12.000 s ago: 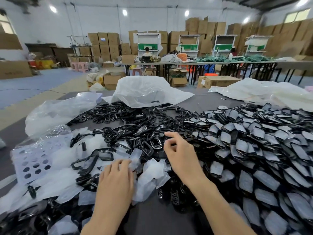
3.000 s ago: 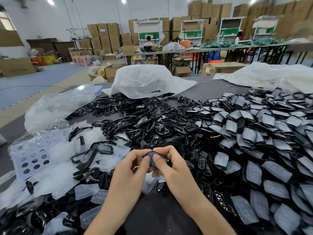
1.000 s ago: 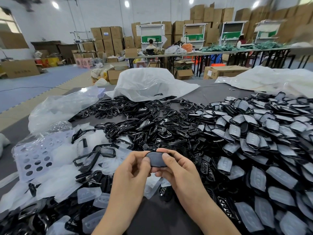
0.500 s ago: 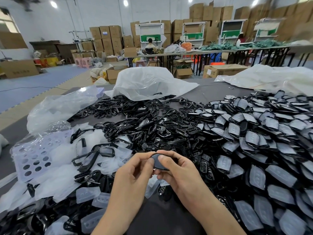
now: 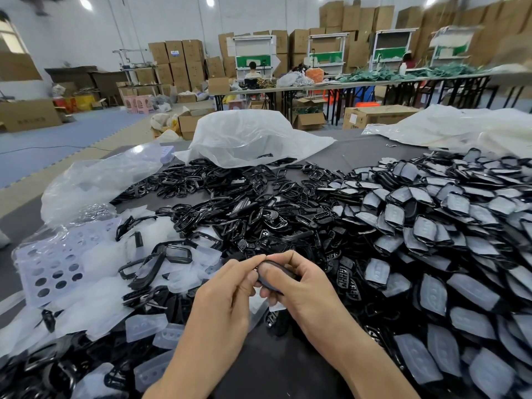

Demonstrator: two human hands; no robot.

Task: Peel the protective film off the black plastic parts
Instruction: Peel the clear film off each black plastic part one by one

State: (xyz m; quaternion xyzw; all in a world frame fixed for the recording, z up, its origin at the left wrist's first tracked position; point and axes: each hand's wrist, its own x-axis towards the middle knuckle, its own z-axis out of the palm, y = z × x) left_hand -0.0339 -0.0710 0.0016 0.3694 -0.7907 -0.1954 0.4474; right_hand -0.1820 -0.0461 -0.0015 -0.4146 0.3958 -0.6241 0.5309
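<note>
- Currently, one black plastic part (image 5: 273, 273) is held between both hands, just above the near part of the surface (image 5: 354, 156) and in front of the heaps.
- The right hand (image 5: 305, 286) has its grip curled round the part, thumb laid across its face. The left hand (image 5: 227, 292) pinches at the part's left edge, thumb and forefinger closed together.
- Fingers hide that edge, so I cannot tell whether a corner of film has lifted; I judge this piece's peel begun at most, not finished.
- Done, by the look of it: loose translucent films (image 5: 95, 286) lie piled to the left, and bare black frames (image 5: 230, 205) are strewn across the middle.
- Left to do: a large heap of film-covered parts (image 5: 431, 226) fills the right side, so much of the work seems ahead.
- Farther back, a white plastic bag (image 5: 253, 136) lies slumped on the surface.
</note>
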